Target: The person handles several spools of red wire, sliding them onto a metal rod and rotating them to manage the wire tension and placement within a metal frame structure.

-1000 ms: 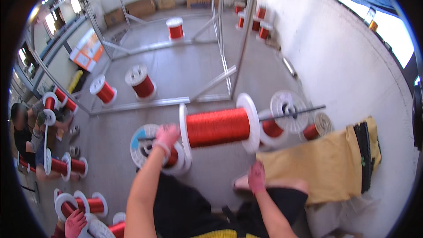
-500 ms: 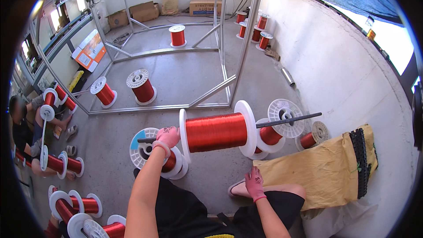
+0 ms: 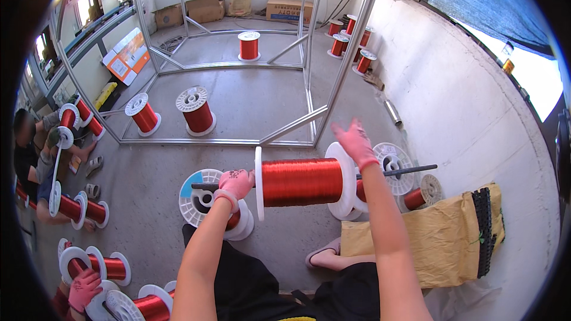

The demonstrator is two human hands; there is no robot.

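Note:
A large spool of red wire (image 3: 302,183) with white flanges lies sideways on a dark rod (image 3: 413,170), whose ends rest on upright white-flanged spools at either side. My left hand (image 3: 236,183), in a pink glove, is closed round the rod against the spool's left flange. Above the right flange, my pink-gloved right hand (image 3: 355,144) is raised with fingers apart, holding nothing. The left supporting spool (image 3: 189,205) has a blue patch on its top flange. Part of the right supporting spool (image 3: 397,156) is hidden behind my right forearm.
Ahead stands a metal frame (image 3: 238,141) with several red wire spools inside it. A yellow woven sack (image 3: 416,244) lies on the right beside a white wall. On the left, other people handle spools; one pink-gloved hand (image 3: 85,290) is at the lower left. Cardboard boxes (image 3: 205,9) stand far back.
My right hand has risen from my knee to above the spool's right flange, its fingers spreading. The left hand stays beside the left flange. At lower left, another person's gloved hand has come into view.

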